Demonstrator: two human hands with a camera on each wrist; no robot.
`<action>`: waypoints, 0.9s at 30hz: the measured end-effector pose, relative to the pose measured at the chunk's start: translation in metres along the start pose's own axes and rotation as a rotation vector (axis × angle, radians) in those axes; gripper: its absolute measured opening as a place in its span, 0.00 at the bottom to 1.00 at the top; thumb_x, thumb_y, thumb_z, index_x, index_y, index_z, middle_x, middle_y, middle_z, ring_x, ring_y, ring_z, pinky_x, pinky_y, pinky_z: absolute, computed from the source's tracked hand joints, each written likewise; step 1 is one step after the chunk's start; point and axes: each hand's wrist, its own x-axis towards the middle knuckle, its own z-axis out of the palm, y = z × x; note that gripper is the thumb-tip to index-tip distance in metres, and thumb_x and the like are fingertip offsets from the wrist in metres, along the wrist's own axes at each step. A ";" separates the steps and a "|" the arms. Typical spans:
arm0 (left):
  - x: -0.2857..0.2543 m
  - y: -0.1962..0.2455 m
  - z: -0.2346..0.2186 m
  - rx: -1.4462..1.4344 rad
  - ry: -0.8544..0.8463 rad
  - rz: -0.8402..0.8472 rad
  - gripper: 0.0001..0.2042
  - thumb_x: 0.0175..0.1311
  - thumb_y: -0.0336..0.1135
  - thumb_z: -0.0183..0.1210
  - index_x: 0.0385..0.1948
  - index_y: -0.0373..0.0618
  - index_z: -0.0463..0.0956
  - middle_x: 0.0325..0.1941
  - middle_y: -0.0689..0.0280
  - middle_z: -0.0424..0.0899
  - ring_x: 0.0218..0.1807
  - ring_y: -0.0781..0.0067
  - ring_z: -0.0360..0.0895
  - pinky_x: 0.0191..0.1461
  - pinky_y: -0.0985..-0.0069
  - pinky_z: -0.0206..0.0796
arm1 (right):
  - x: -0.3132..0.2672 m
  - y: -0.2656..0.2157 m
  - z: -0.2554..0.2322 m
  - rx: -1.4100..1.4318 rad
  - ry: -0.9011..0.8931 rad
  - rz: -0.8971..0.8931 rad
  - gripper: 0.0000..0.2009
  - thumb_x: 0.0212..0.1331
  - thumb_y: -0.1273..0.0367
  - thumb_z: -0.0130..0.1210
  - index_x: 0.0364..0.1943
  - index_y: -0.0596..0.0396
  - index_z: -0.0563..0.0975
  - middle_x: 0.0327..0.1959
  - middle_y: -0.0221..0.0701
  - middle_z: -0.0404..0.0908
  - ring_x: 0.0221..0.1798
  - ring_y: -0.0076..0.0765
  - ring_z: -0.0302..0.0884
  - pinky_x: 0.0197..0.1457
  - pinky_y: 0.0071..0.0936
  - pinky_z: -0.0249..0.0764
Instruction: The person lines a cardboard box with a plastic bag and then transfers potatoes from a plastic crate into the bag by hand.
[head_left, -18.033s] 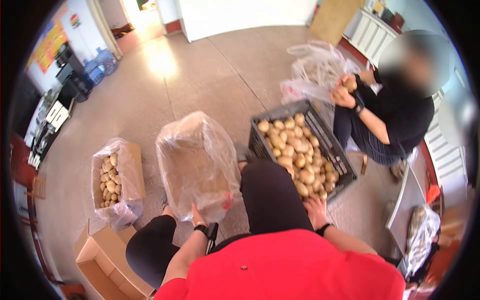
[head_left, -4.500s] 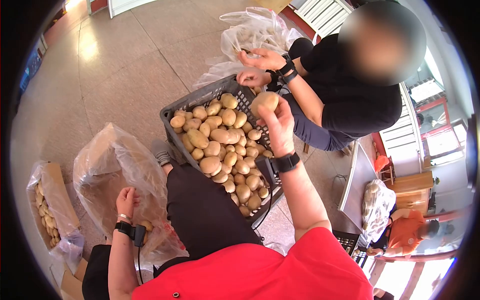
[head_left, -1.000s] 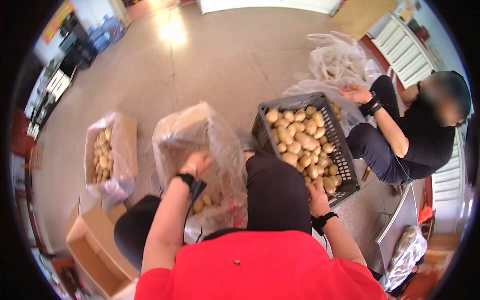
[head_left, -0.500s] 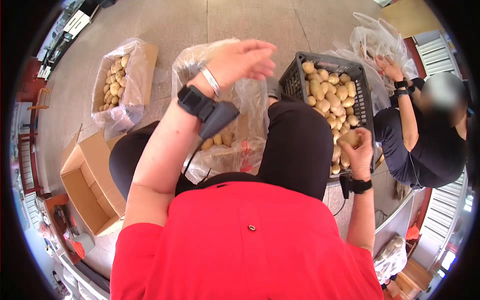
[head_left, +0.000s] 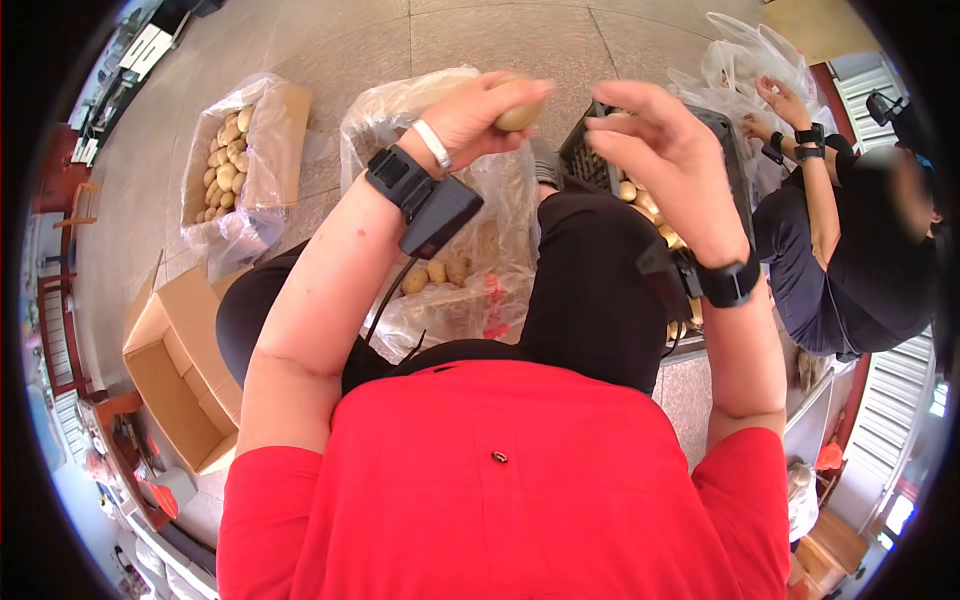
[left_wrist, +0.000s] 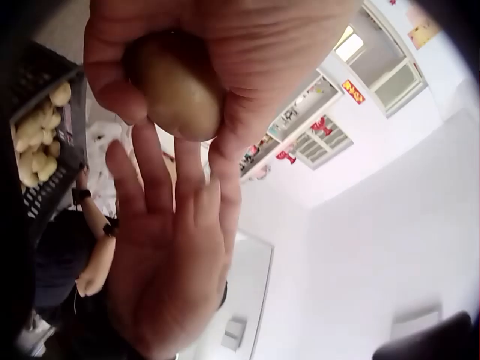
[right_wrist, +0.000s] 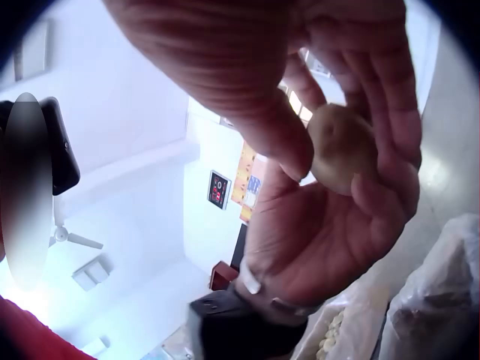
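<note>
My left hand [head_left: 470, 125] grips a potato [head_left: 522, 112] between curled fingers and thumb, raised in front of me. In the left wrist view the same potato [left_wrist: 180, 86] shows smooth and brownish yellow. Close to its right, my right hand [head_left: 672, 165] is spread with fingers and thumb apart, holding nothing. The right wrist view shows the potato [right_wrist: 342, 148] in the left palm. Below my left arm stands a plastic-lined box [head_left: 490, 220] with several potatoes [head_left: 435, 274] at its near end. A black crate [head_left: 584, 152] of potatoes, partly hidden by my right hand, stands right.
Another lined carton [head_left: 290, 140] full of potatoes stands at the left. An open cardboard box [head_left: 175, 375] lies nearer me. A person in black [head_left: 850, 240] sits at the right beside a clear plastic bag [head_left: 755, 70]. My knees flank the lined box.
The right hand lifts a potato from the crate and brings it up to the left hand, which now holds it. The right hand has let go. Earlier, the lined box held no potatoes.
</note>
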 end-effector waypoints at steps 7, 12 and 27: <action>0.036 -0.210 -0.168 0.540 0.163 -0.443 0.12 0.51 0.43 0.55 0.19 0.44 0.74 0.17 0.63 0.76 0.14 0.69 0.73 0.15 0.71 0.62 | -0.112 0.096 -0.090 -0.580 0.228 0.428 0.13 0.59 0.67 0.57 0.44 0.60 0.76 0.30 0.33 0.81 0.34 0.25 0.78 0.38 0.25 0.73; -0.010 -0.241 -0.110 1.211 0.071 -0.679 0.17 0.47 0.48 0.60 0.37 0.52 0.82 0.43 0.61 0.84 0.44 0.65 0.81 0.48 0.69 0.73 | -0.228 0.145 -0.059 -0.877 0.040 0.430 0.12 0.55 0.70 0.53 0.43 0.58 0.75 0.35 0.42 0.78 0.38 0.50 0.74 0.42 0.38 0.70; 0.005 -0.295 -0.074 1.030 -0.232 -0.625 0.18 0.54 0.43 0.59 0.48 0.57 0.77 0.44 0.57 0.82 0.37 0.60 0.82 0.39 0.67 0.77 | -0.283 0.217 -0.053 -0.614 0.288 0.625 0.17 0.57 0.66 0.51 0.50 0.57 0.72 0.52 0.41 0.70 0.54 0.49 0.66 0.57 0.39 0.64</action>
